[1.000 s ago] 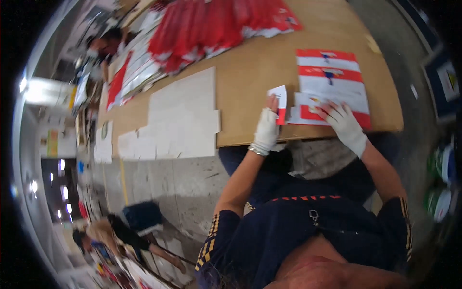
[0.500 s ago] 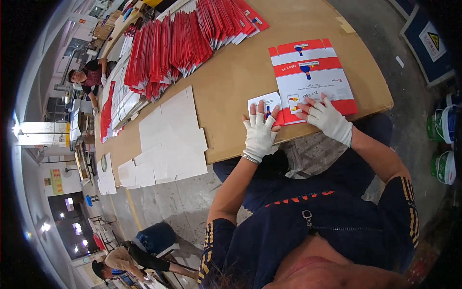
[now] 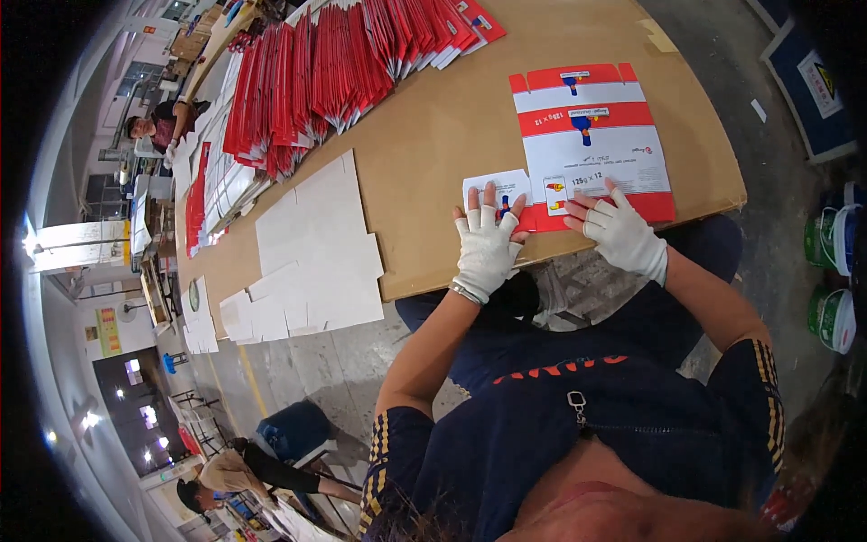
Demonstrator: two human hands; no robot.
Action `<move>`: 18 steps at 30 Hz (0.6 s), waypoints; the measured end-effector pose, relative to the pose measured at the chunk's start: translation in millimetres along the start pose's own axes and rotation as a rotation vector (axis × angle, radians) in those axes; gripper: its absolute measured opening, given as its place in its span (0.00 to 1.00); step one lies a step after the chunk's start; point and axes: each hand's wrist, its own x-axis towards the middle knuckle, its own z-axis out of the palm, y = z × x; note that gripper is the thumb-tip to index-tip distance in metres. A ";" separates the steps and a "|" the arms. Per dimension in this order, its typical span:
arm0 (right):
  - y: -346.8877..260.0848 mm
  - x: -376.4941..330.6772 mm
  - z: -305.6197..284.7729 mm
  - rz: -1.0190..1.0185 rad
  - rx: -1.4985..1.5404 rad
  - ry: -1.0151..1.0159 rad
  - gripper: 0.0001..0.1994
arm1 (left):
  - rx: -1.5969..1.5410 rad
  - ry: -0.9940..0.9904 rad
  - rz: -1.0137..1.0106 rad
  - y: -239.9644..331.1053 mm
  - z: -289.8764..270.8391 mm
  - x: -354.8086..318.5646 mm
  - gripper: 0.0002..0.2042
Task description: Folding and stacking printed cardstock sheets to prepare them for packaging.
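A printed red and white carton [image 3: 596,149] lies flat near the table's front edge, with a narrower printed flap [image 3: 479,185] sticking out at its lower left. Fingers spread, my left hand [image 3: 488,244] rests on that flap. On the carton's lower part lies my right hand [image 3: 623,233], its fingers stretched out and slightly apart. Both hands wear white gloves with bare fingertips. The flap's underside and whatever lies under the carton are hidden.
Folded red and white cartons [image 3: 316,81] stand in a long row at the table's far left. Flat white card blanks [image 3: 316,244] lie left of my hands, overhanging the brown tabletop [image 3: 433,126]. Green and white buckets [image 3: 831,318] stand at the right. Two people work farther off on the left.
Both hands stay on the carton and flap, nearly in place. The view has shifted slightly, and the far person at the upper left has changed arm position.
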 end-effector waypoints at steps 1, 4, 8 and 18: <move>0.8 0.7 -4.7 0.012 0.086 -0.013 0.26 | -0.003 -0.006 -0.008 -1.5 -0.3 0.8 0.28; 5.2 1.0 -5.9 0.009 0.152 -0.032 0.28 | -0.122 0.055 0.047 -2.7 -2.5 2.0 0.29; 9.6 1.0 -0.1 -0.011 0.148 -0.010 0.27 | -0.165 0.013 -0.094 3.5 2.9 8.3 0.32; -12.1 -1.6 -10.3 0.075 0.143 0.133 0.14 | -0.296 0.119 -0.237 -14.5 13.7 87.7 0.34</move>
